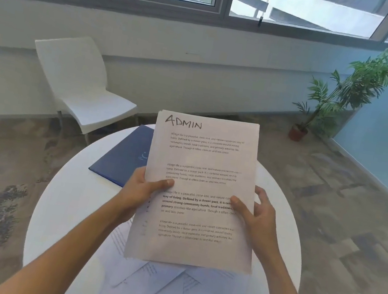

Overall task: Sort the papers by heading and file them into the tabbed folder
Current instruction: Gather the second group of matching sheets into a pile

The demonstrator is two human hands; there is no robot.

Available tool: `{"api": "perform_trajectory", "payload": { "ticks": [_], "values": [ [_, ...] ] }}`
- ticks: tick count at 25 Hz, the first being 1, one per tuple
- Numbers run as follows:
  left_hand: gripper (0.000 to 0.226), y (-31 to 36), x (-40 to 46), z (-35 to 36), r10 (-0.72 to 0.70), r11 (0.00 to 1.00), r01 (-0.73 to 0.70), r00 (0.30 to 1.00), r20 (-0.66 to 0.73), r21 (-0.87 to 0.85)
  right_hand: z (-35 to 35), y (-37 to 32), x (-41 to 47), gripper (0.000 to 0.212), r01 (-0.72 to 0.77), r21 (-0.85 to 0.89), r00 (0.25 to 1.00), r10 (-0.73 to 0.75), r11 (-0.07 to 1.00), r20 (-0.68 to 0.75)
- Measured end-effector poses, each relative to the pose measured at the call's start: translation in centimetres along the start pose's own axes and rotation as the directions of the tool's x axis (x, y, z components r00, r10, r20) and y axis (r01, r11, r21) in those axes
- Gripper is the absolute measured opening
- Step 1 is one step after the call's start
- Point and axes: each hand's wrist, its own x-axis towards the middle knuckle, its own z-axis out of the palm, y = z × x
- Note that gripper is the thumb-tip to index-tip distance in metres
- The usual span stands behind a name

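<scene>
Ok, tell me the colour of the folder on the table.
Dark blue folder, seen from the head view.

I see the folder (122,160) lying on the table (70,203), left of the held sheets (199,194); loose papers (154,286) lie nearer, a chair (82,87) stands behind.

Both forearms are bare, with no sleeves visible. The left hand (140,190) and right hand (257,215) wear no rings or gloves.

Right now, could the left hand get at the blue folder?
Probably not yet: the left hand grips the ADMIN papers, though the blue folder lies close beyond it, uncovered on that side.
</scene>
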Motion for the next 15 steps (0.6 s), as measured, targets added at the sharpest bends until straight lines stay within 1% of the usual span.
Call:
{"api": "perform_trajectory", "payload": {
  "ticks": [1,2,3,4,6,7,9,12,15],
  "values": [
    [0.029,-0.2,0.0,-0.1,0.002,1.0,-0.002,1.0,0.017,-0.012,-0.1,-0.2,0.1,0.047,-0.014,-0.01,1.0,0.014,1.0,-0.018],
    [0.03,-0.4,-0.1,-0.1,0.001,1.0,0.0,0.999,0.037,-0.019,-0.1,-0.5,0.3,0.053,-0.023,-0.016,0.999,0.023,1.0,-0.022],
    [0.032,-0.5,-0.2,0.0,-0.004,1.0,0.005,0.999,0.052,-0.024,-0.2,-0.7,0.5,0.053,-0.022,-0.004,1.0,0.022,1.0,0.001],
    [0.033,-0.5,-0.2,0.0,-0.008,0.999,0.01,0.998,0.065,-0.033,-0.2,-0.8,0.8,0.049,-0.029,0.031,0.999,0.028,0.999,0.047],
    [0.03,-0.7,-0.2,0.2,-0.015,0.998,0.019,0.997,0.08,-0.057,-0.1,-1.0,1.2,0.041,-0.092,0.109,0.987,0.076,0.99,0.139],
    [0.027,-0.9,-0.1,0.2,-0.017,0.998,0.023,0.996,0.083,-0.065,0.0,-1.0,1.3,0.037,-0.129,0.134,0.982,0.107,0.983,0.157],
    [0.027,-1.3,0.1,0.2,-0.024,0.997,0.03,0.995,0.097,-0.065,0.4,-0.5,1.5,0.03,-0.165,0.16,0.982,0.147,0.973,0.122],
    [0.032,-2.3,0.3,-0.2,-0.044,0.999,0.047,0.992,0.116,-0.026,1.2,0.8,1.4,0.021,-0.179,0.2,0.984,0.179,0.963,0.019],
    [0.033,-4.0,0.5,-0.6,-0.046,0.999,0.045,0.994,0.098,0.008,2.0,2.2,1.0,0.017,-0.169,0.19,0.984,0.175,0.967,-0.015]
  ]
}}
